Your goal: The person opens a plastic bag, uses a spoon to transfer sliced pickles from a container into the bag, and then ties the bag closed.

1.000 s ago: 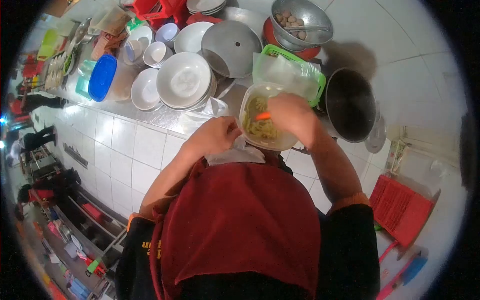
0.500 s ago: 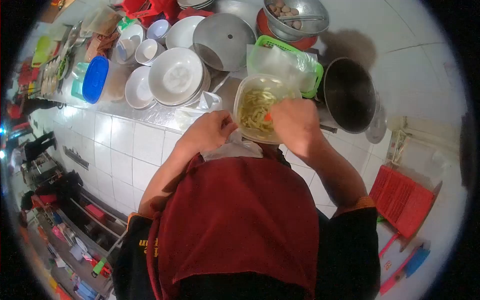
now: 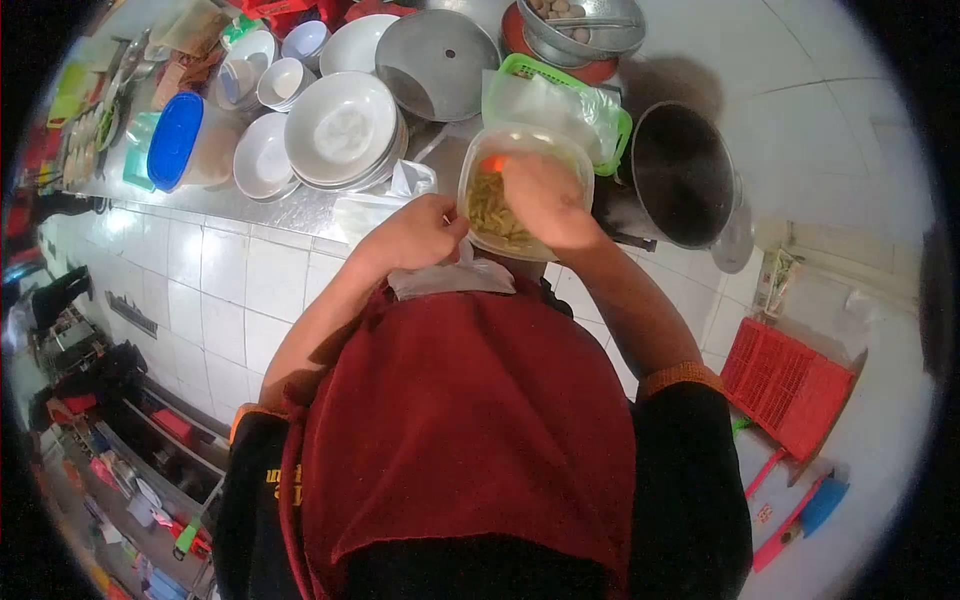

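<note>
A square clear plastic tub (image 3: 580,165) stands at the near edge of the metal table, holding green sliced pieces (image 3: 490,210) that look like pickled vegetables in liquid. My right hand (image 3: 545,200) is over the tub, fingers closed around a small orange utensil (image 3: 493,163); its working end is hidden. Left of the tub, my left hand (image 3: 420,235) pinches the top of a clear plastic bag (image 3: 455,278), which hangs against my chest. The bag's contents cannot be made out.
Behind the tub lies a green basket (image 3: 622,145) with plastic sheets. A deep dark pot (image 3: 683,175) stands to the right. Stacked white bowls (image 3: 342,125), a round metal lid (image 3: 438,65) and a blue-lidded container (image 3: 178,140) are leftward. A metal bowl (image 3: 595,40) holds round balls.
My right hand has moved left within the tub, and the orange utensil now shows near the tub's far left side. My left hand keeps its pinch on the bag. The view has shifted slightly.
</note>
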The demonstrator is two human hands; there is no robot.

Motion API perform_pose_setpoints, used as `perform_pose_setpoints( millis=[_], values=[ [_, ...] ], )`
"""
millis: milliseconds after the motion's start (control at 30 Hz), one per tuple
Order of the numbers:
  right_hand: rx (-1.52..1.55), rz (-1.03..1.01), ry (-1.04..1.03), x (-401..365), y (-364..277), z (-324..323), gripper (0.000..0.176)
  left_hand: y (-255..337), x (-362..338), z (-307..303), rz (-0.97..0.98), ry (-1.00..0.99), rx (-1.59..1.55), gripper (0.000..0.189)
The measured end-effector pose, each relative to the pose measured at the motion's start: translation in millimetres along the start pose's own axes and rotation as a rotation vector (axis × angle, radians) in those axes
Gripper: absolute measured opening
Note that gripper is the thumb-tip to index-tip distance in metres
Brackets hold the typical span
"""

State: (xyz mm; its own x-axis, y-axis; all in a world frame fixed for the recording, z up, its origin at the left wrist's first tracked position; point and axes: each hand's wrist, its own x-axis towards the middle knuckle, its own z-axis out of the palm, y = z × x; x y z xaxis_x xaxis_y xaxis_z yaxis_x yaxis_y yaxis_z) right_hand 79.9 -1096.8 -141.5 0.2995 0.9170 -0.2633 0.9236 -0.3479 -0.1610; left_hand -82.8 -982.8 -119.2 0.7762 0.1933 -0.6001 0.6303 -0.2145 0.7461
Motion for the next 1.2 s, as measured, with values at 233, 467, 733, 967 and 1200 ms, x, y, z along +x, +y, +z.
perform_pose_setpoints(
  millis=[233, 467, 733, 967, 1200],
  values=[
    [-0.044, -0.136, -0.164, 0.1, 14.1, -18.8, 0.02, 5.8, -0.7, -3.1, -0.058, -0.031, -0.031, 0.029],
    [-0.123, -0.346, -0.12, 10.7, 6.7, 7.1, 0.019, -9.0, 9.8, -0.6, 0.001, -0.016, -0.005, 0.028],
    [-0.246, -0.197, -0.022, 13.2, -4.4, 13.6, 0.017, 2.8, 2.4, -5.2, -0.007, -0.041, 0.017, 0.029],
    [-0.245, -0.154, 0.034, -7.5, 19.5, 24.1, 0.014, -5.6, 6.9, -2.1, 0.008, 0.009, -0.079, 0.027],
    [-0.13, -0.247, 0.527, -0.9, 28.6, 65.6, 0.012, -7.5, 9.6, 5.8, 0.043, 0.029, -0.033, 0.025]
  ],
)
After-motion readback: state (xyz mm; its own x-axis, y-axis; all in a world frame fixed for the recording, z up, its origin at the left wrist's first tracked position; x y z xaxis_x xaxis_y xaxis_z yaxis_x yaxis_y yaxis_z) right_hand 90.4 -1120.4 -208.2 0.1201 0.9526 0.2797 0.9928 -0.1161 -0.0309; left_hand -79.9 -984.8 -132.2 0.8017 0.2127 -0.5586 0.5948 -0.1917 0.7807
